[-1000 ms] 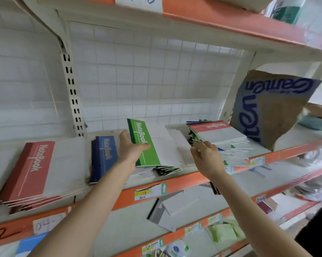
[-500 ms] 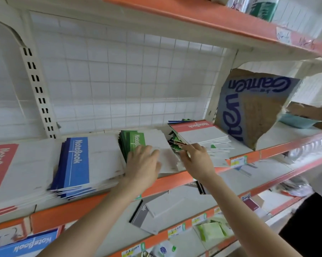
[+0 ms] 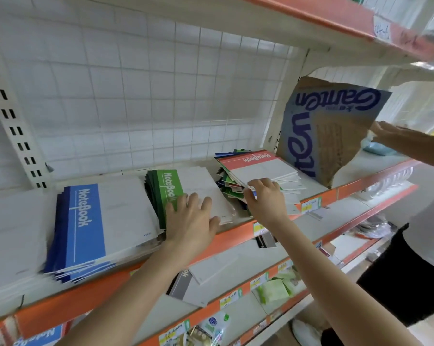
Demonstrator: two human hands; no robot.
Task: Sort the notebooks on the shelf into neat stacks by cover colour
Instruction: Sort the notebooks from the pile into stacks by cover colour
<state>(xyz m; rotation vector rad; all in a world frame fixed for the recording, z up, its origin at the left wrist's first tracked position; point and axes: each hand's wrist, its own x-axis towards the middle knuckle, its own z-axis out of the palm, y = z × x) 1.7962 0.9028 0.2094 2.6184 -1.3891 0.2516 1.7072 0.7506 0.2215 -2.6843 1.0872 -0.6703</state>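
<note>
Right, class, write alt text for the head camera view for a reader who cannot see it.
A person's left hand presses flat on a green notebook stack on an orange-edged shelf, while the right hand grips the edge of an unsorted pile topped by a red notebook. A blue notebook stack lies to the left.

On shelf [image 3: 61,310], notebook stack [image 3: 91,221] left, second stack [image 3: 166,188] middle, pile [image 3: 260,168] right, cardboard [image 3: 335,141] rightmost.

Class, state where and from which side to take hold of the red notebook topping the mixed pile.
Grip its near white edge from the shelf front: the red notebook lies on top, that edge facing outward by the right hand.
</note>
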